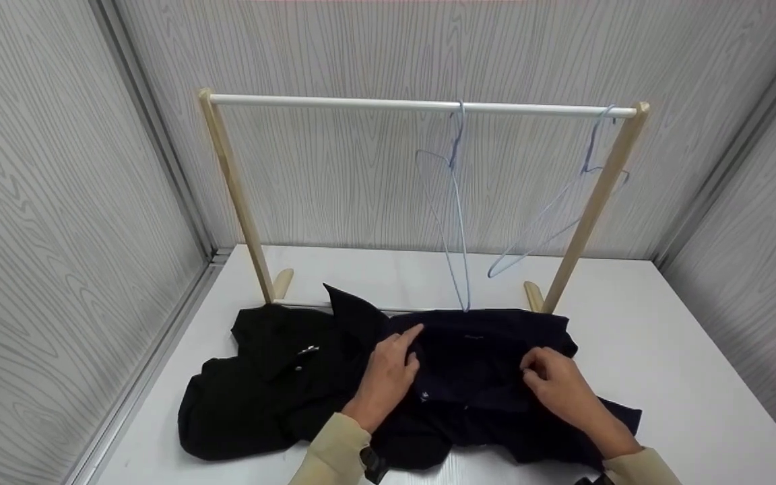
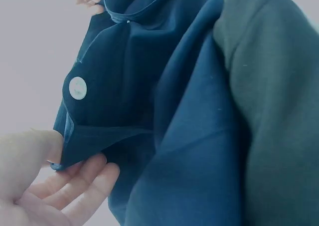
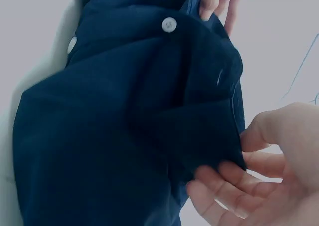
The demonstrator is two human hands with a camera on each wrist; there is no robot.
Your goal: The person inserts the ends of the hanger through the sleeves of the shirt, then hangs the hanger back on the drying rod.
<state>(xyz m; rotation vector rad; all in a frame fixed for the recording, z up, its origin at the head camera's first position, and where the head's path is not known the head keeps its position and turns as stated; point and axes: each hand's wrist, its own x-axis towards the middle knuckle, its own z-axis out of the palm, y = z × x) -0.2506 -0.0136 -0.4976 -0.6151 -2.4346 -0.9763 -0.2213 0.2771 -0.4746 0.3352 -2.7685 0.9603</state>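
Observation:
A navy shirt (image 1: 479, 421) lies bunched on the table in front of me, with a small pale label near its upper edge. My left hand (image 1: 386, 374) pinches its left side, the index finger extended. In the left wrist view, thumb and fingers hold a cloth corner below a white button (image 2: 78, 88). My right hand (image 1: 556, 382) grips the shirt's right part, fingers curled; in the right wrist view, thumb and fingertips pinch its edge (image 3: 227, 131). Another white button (image 3: 169, 25) shows farther up. Left of the navy shirt, a black shirt (image 1: 253, 397) lies beside it, its pointed collar raised.
Behind the shirts stands a rack with wooden legs (image 1: 236, 188) and a white rail (image 1: 334, 102). Two light-blue wire hangers hang from it, one hanger (image 1: 461, 215) right of the middle, the other hanger (image 1: 550, 209) by the right leg. Walls enclose the white table (image 1: 684, 364).

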